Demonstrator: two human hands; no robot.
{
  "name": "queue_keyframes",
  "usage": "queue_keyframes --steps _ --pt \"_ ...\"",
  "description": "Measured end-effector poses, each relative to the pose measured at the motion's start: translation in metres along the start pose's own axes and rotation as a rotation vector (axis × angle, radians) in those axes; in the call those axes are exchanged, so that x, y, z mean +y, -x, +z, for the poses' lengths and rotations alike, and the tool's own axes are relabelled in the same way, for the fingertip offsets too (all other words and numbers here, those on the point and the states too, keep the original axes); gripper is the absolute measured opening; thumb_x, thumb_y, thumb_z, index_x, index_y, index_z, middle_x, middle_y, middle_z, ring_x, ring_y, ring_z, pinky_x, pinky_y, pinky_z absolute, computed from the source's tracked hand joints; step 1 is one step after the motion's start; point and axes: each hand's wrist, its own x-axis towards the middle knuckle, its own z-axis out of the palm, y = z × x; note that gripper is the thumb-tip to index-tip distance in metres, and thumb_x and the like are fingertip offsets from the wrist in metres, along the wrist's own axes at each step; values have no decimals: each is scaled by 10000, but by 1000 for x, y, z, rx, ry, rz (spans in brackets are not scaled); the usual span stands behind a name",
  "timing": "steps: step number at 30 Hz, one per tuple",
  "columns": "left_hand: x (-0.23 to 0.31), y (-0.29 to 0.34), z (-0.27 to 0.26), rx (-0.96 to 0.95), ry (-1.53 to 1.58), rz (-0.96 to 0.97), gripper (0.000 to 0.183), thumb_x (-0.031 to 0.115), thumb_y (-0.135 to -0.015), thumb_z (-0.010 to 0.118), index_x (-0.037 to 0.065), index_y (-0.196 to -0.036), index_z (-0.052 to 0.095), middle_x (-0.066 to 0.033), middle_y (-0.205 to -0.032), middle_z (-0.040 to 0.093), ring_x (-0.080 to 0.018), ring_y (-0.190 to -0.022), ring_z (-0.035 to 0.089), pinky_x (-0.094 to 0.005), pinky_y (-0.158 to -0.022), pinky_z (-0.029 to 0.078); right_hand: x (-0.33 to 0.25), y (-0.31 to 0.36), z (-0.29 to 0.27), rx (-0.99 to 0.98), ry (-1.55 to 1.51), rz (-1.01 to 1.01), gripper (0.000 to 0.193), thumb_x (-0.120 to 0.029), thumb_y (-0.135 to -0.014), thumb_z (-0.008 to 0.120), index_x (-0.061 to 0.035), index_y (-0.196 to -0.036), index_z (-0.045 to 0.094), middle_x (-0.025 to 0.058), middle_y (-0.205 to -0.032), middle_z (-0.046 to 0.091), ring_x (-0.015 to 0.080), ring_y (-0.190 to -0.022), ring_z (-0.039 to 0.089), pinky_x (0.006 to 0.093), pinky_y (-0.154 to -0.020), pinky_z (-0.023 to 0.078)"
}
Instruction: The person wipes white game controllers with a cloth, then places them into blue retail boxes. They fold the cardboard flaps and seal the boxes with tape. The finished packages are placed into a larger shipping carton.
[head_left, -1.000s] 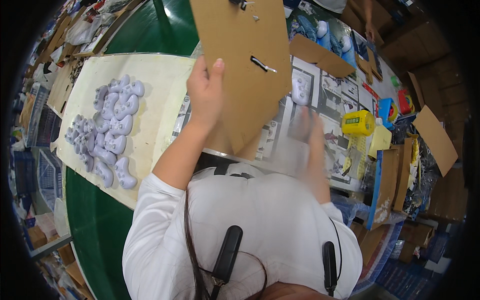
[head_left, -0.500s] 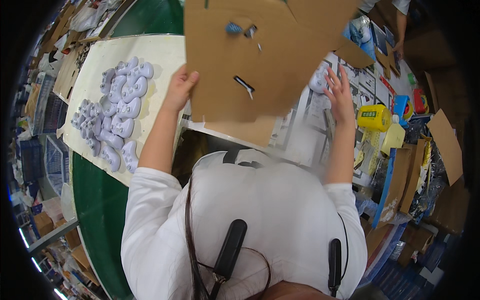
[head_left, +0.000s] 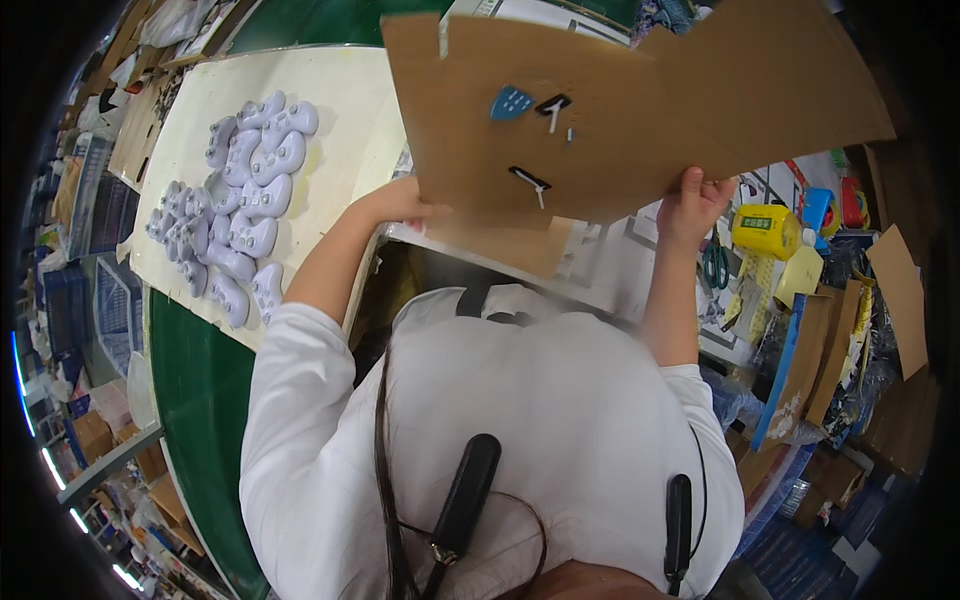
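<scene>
1. Brown flat cardboard sheet (head_left: 630,125) in the head view: it is held up over the bench (head_left: 620,265) in front of the person, tilted, its wide flap reaching out to the right.
2. Left hand (head_left: 403,202): clamped at the sheet's lower left corner, thumb across the front, other fingers mostly hidden.
3. Right hand (head_left: 695,205): closed on the lower edge, thumb in front. Half a second ago it was off the sheet with its fingers spread; the load now rests between both hands.
4. Against that earlier frame, the sheet sits further right, and the single controller that lay by the right hand is out of sight.
5. Nearby, pale lavender game controllers (head_left: 265,197) lie clustered on a cream-white board (head_left: 350,110); green-handled scissors (head_left: 715,265) and a yellow plastic bottle (head_left: 767,230) lie past the right hand.
</scene>
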Motion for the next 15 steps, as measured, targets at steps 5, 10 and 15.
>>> queue_keyframes --steps 5,10,15 --pt "-19 -32 57 353 -200 -131 294 274 -822 483 23 -958 552 -132 -732 605 -253 -699 604 -355 -615 474 -2 11 5 35 70 -49 358 -136 -803 608 -33 -1081 407 74 -1051 527 160 -966 506 294 -864 393" --pt "-9 -36 62 297 -784 19 301 310 -818 467 69 -971 564 -185 -834 582 -341 -782 564 -394 -695 450 8 24 -22 76 165 -20 375 -137 -806 604 -26 -1109 414 84 -1106 511 169 -1014 488 307 -895 372" --pt "12 -33 46 318 -342 -239 344 366 -827 461 90 -1003 567 -179 -867 588 -326 -829 565 -396 -704 441 -1 27 -24 23 124 132 358 -147 -815 594 -24 -1105 423 78 -1113 508 167 -1019 485 297 -915 348"
